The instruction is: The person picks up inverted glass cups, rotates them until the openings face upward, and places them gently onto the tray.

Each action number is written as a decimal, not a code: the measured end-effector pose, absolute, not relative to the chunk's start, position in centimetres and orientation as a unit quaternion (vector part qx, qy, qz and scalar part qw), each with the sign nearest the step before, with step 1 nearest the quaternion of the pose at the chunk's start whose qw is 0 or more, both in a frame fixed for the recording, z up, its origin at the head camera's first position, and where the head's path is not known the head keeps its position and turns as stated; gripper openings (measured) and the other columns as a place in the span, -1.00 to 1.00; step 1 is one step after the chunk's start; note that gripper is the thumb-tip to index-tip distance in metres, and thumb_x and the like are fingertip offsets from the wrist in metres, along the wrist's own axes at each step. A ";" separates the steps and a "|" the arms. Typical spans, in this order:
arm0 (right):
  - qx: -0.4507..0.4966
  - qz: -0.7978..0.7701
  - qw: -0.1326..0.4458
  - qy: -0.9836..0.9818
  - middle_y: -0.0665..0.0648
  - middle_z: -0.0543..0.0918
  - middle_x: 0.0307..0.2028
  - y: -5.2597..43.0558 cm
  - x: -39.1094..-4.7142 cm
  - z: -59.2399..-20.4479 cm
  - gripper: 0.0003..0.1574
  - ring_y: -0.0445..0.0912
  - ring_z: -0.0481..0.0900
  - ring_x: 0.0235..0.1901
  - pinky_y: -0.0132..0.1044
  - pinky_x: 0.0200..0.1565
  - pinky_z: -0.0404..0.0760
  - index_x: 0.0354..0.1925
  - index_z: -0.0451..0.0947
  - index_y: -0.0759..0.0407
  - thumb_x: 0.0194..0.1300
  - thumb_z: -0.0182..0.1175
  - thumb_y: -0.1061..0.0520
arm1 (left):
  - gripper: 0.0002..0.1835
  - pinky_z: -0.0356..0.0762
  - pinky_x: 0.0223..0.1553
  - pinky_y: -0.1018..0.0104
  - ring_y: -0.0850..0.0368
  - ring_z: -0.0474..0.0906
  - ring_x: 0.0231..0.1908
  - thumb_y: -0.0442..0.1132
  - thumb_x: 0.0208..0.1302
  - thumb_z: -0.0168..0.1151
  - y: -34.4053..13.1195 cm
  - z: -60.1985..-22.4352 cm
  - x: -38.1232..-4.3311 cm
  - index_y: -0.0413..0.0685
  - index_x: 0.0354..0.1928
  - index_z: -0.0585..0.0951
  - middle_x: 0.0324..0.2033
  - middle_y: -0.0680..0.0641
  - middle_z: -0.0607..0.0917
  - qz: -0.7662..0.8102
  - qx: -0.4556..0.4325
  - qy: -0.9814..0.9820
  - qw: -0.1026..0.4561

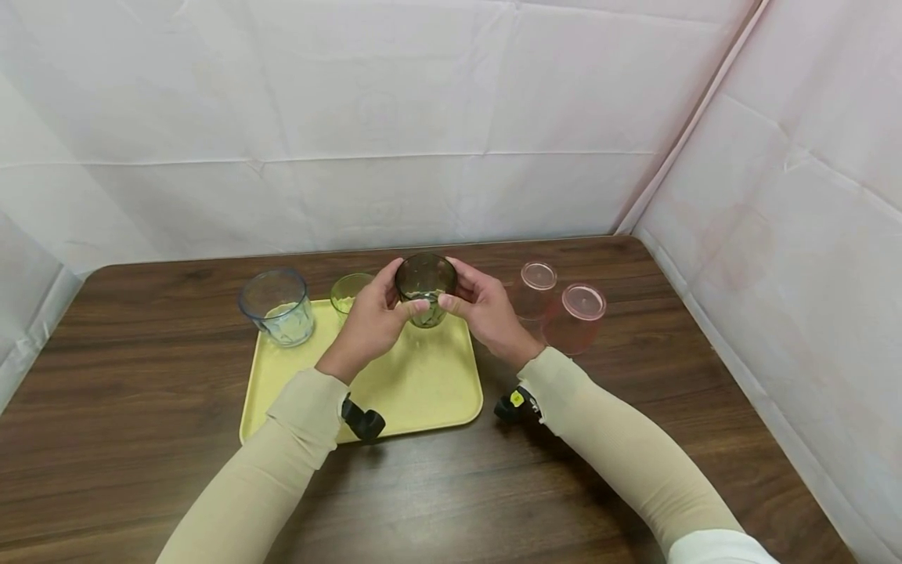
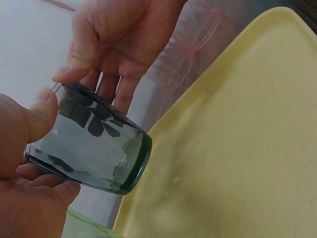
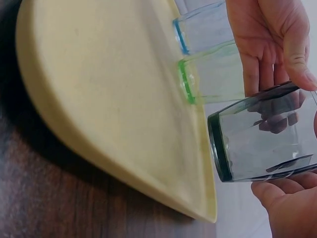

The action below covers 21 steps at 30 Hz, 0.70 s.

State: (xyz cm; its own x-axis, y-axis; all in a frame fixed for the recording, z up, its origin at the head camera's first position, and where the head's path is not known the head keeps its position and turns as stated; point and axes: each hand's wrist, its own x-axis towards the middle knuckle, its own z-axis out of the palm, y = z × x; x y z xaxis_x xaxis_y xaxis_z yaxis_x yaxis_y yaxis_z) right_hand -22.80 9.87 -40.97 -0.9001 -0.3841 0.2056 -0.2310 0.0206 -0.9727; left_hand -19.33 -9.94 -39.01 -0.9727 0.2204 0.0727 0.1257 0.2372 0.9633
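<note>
Both hands hold a dark grey-green drinking glass (image 1: 426, 291) over the back part of a yellow tray (image 1: 423, 384). My left hand (image 1: 366, 325) grips its left side, the thumb on the near face and the fingers behind. On the opposite side my right hand (image 1: 492, 315) grips it the same way, and the two thumbs come close together. Seen from the left wrist, the glass (image 2: 89, 141) has a thick dark base held clear of the tray. A green glass (image 1: 343, 303) stands just beyond my left hand, partly hidden by it.
A blue-rimmed glass (image 1: 290, 323) stands at the tray's back left corner. Two pink glasses (image 1: 574, 325) stand upside down on the brown wooden table (image 1: 634, 392), right of the tray. White cloth (image 1: 366, 117) hangs behind the table and along its right side.
</note>
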 end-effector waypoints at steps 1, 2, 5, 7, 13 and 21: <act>-0.215 -0.665 0.060 0.712 0.43 0.46 0.43 9.9 -22.8 -41.0 -0.20 0.28 0.49 0.40 -0.43 0.18 0.64 0.56 0.21 0.36 0.44 0.18 0.44 | -0.11 0.33 0.53 -0.02 -0.07 0.20 0.60 -0.29 0.49 0.27 -9.9 -39.1 -19.3 -0.18 0.66 -0.02 0.61 -0.18 0.24 0.607 0.112 0.786 0.038; -0.215 -0.665 0.062 0.712 0.42 0.45 0.44 9.9 -22.8 -41.1 -0.20 0.28 0.49 0.41 -0.43 0.18 0.64 0.56 0.20 0.35 0.44 0.18 0.44 | -0.11 0.33 0.53 -0.03 -0.08 0.21 0.59 -0.29 0.49 0.27 -9.9 -39.1 -19.3 -0.18 0.66 -0.01 0.60 -0.18 0.25 0.605 0.113 0.787 0.037; -0.214 -0.668 0.068 0.710 0.42 0.45 0.44 10.0 -22.8 -41.2 -0.20 0.27 0.48 0.41 -0.45 0.17 0.63 0.56 0.20 0.34 0.45 0.18 0.44 | -0.14 0.30 0.55 -0.05 -0.07 0.20 0.60 -0.29 0.50 0.26 -9.9 -39.3 -19.3 -0.15 0.66 0.01 0.58 -0.19 0.29 0.599 0.120 0.791 0.035; -0.214 -0.670 0.069 0.708 0.42 0.44 0.44 10.0 -22.9 -41.3 -0.20 0.28 0.48 0.42 -0.47 0.15 0.63 0.56 0.20 0.34 0.45 0.18 0.44 | -0.14 0.26 0.57 -0.07 -0.08 0.17 0.61 -0.27 0.51 0.24 -9.9 -39.3 -19.3 -0.14 0.67 -0.01 0.57 -0.21 0.29 0.592 0.122 0.796 0.036; -0.212 -0.667 0.069 0.711 0.44 0.45 0.43 10.2 -23.0 -41.6 -0.19 0.29 0.49 0.40 -0.53 0.12 0.62 0.56 0.19 0.36 0.44 0.18 0.44 | -0.08 0.15 0.61 -0.13 -0.13 0.04 0.65 -0.18 0.57 0.18 -9.7 -39.3 -19.2 -0.13 0.68 -0.19 0.63 -0.24 0.13 0.561 0.124 0.816 0.055; -0.203 -0.654 0.075 0.725 0.44 0.46 0.43 10.3 -23.1 -41.8 -0.19 0.28 0.50 0.39 -0.48 0.13 0.63 0.56 0.20 0.34 0.44 0.20 0.42 | -0.03 0.10 0.62 -0.13 -0.13 -0.06 0.66 -0.10 0.60 0.13 -9.7 -39.6 -19.0 -0.15 0.66 -0.32 0.68 -0.21 -0.14 0.533 0.113 0.835 0.069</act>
